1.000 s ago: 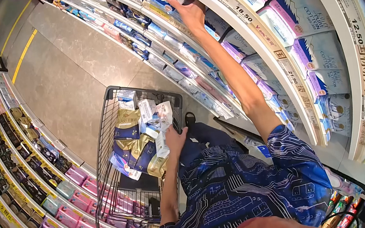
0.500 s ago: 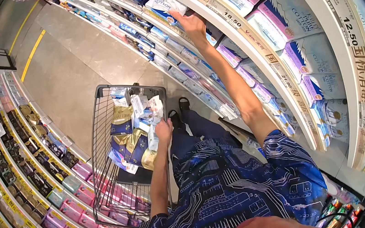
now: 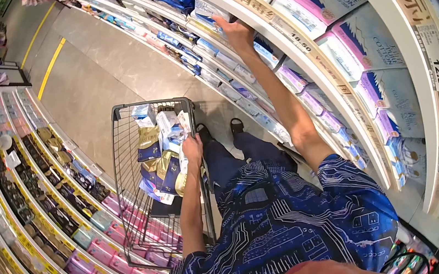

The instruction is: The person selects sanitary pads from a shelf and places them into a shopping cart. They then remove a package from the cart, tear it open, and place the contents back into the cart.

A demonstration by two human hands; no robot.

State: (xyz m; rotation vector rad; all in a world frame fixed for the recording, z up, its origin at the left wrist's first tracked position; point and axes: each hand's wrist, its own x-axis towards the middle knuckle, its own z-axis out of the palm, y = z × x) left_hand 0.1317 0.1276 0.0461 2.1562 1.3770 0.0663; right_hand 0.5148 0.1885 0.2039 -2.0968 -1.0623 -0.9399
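My right hand (image 3: 238,33) reaches into the shelf on the right, its thumb against a white and blue pack of sanitary pads (image 3: 211,9). The pack looks gripped, though the other fingers are mostly hidden by the shelf edge. Below and to the left, my left hand (image 3: 192,150) is closed around the near rim of a wire shopping cart (image 3: 116,150). Inside the cart, gold and navy packs (image 3: 148,146) lie beside white boxes (image 3: 166,123), close to my left hand.
White shelves with price strips (image 3: 301,43) curve along my right, stacked with pads in light blue and pink packs (image 3: 370,39). Another shelf (image 3: 47,215) of packaged goods runs along the left. Grey floor (image 3: 104,63) with yellow lines (image 3: 52,67) stretches ahead between them.
The view has shifted, so shelves and floor lines sit farther right. My right hand stays at the pack, farther below the shelf's price strip; my left hand remains on the cart.
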